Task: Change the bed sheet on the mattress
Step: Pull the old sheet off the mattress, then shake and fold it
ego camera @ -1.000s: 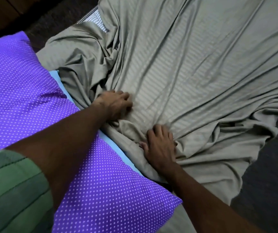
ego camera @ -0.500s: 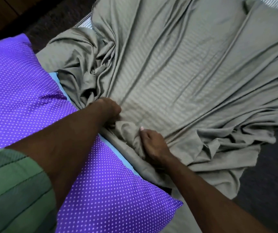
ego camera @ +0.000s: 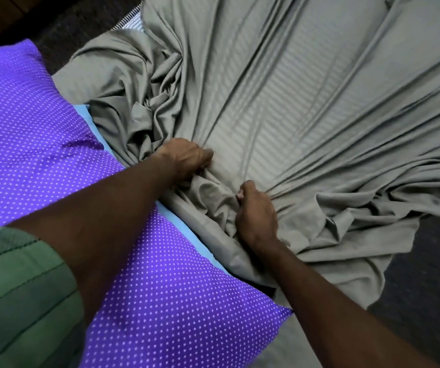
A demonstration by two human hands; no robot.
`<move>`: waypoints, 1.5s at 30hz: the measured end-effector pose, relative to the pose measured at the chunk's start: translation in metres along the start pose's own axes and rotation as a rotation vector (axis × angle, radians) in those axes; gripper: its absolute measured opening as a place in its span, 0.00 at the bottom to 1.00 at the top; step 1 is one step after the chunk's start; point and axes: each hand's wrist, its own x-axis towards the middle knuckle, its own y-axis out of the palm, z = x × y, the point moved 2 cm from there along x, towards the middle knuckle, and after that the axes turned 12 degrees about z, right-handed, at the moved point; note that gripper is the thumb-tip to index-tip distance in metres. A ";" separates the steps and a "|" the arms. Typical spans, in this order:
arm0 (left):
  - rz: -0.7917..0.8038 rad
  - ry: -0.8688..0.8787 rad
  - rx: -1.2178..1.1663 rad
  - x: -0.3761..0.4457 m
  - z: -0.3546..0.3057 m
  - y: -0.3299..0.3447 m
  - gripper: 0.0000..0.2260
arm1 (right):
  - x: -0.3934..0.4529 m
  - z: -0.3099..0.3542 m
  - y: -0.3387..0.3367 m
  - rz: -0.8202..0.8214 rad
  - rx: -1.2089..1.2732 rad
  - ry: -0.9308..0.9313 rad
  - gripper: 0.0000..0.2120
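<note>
Head cam: left hand (ego camera: 187, 158) and right hand (ego camera: 256, 213) both fisted on bunched grey sheet (ego camera: 306, 115) mid-frame, purple dotted pillow (ego camera: 40, 144) lower left.

Purple white-dotted pillow (ego camera: 27, 144) at left, over a light-blue cloth edge (ego camera: 95, 128).

Both fists bunch the grey-green bed sheet (ego camera: 306, 107): left hand (ego camera: 187, 158) and right hand (ego camera: 256, 213) near each other, just beside a purple polka-dot pillow (ego camera: 40, 144) with a light-blue edge.
</note>
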 end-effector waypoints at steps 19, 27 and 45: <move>-0.214 0.160 0.116 0.015 -0.003 0.009 0.11 | 0.005 0.012 -0.004 -0.017 -0.107 -0.082 0.05; 0.087 0.134 0.094 0.008 -0.009 0.003 0.13 | 0.021 0.013 -0.005 0.497 0.325 0.042 0.13; -0.210 0.076 0.131 0.010 0.005 0.010 0.13 | -0.001 0.016 0.008 0.165 0.111 0.016 0.02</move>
